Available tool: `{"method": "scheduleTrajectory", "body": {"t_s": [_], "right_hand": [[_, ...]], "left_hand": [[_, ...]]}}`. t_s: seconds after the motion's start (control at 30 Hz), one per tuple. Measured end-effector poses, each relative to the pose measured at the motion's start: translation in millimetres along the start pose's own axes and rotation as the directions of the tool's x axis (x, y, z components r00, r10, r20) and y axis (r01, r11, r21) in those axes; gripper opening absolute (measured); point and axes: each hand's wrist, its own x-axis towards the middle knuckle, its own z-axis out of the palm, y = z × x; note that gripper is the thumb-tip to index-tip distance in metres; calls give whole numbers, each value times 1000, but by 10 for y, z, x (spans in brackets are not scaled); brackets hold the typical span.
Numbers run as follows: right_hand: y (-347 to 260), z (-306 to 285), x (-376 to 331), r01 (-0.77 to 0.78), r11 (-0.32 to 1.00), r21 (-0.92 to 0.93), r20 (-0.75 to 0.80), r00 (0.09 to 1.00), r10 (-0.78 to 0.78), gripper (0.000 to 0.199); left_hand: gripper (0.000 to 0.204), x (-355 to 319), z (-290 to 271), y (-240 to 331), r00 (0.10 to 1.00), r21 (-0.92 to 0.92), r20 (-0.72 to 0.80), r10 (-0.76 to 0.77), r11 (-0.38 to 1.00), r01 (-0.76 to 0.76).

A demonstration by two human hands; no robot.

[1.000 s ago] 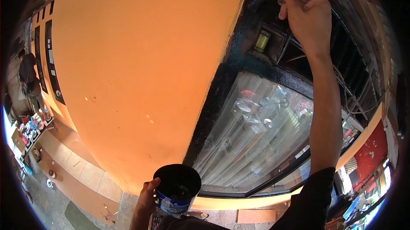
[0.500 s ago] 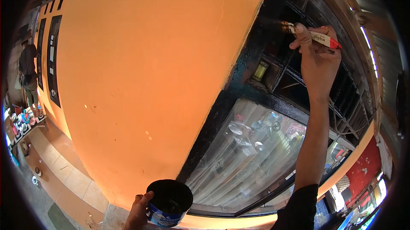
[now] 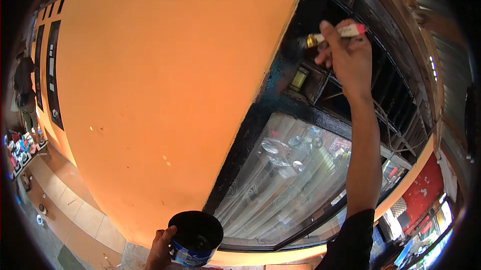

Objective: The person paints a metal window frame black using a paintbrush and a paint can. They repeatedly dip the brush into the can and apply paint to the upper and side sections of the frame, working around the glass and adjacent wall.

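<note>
My right hand [image 3: 345,52] is up at 2 o'clock, pinching a flat paintbrush [image 3: 352,31] between thumb and fingers. The brush has a pale handle with a red end and a shiny metal ferrule. It lies nearly level, with the red end at my 3 o'clock side and the bristles pointing just under 9 o'clock, at the black-painted window frame [image 3: 240,137]. The bristle tips are blurred and dark against the frame, so I cannot tell whether they touch it.

My left hand [image 3: 161,245] is at 7 o'clock, gripping a round blue paint pot [image 3: 193,256] by its side. The thumb presses near the rim at the pot's 9 o'clock; I cannot see where all the fingers sit. The pot is tilted mouth toward me, its inside black with a few glints.

Below my right hand, toward 8 o'clock, a yellow-green glass block [image 3: 299,79] sits in a small opening of the frame. A pane with a sheer white curtain [image 3: 280,180] behind it fills 5 o'clock. The orange wall [image 3: 165,94] spreads from 12 o'clock round to 7. Out at 9 o'clock another person [image 3: 25,82] in dark clothes stands by that wall's far windows.
</note>
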Motion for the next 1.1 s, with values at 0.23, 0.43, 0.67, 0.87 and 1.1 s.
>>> {"method": "scheduleTrajectory", "body": {"t_s": [0.23, 0.43, 0.67, 0.87, 1.1], "right_hand": [[56, 26, 264, 376, 899, -225, -189, 888, -419, 26], [231, 81, -229, 807, 316, -498, 332, 514, -791, 22], [82, -44, -778, 405, 912, -69, 229, 896, -380, 14], [-30, -74, -61, 251, 959, 133, -181, 957, -226, 21], [102, 109, 92, 333, 938, 95, -252, 920, -301, 15]], "left_hand": [[93, 15, -8, -5, 1000, 1, 4, 7, 1000, -7], [92, 38, -87, -25, 1000, -1, -10, 22, 1000, -22], [95, 84, -180, -46, 1000, -13, -7, 13, 1000, -13], [84, 256, -147, -143, 997, -30, 57, 61, 998, -60], [91, 280, -116, -140, 998, -4, 52, 30, 1000, -30]]}}
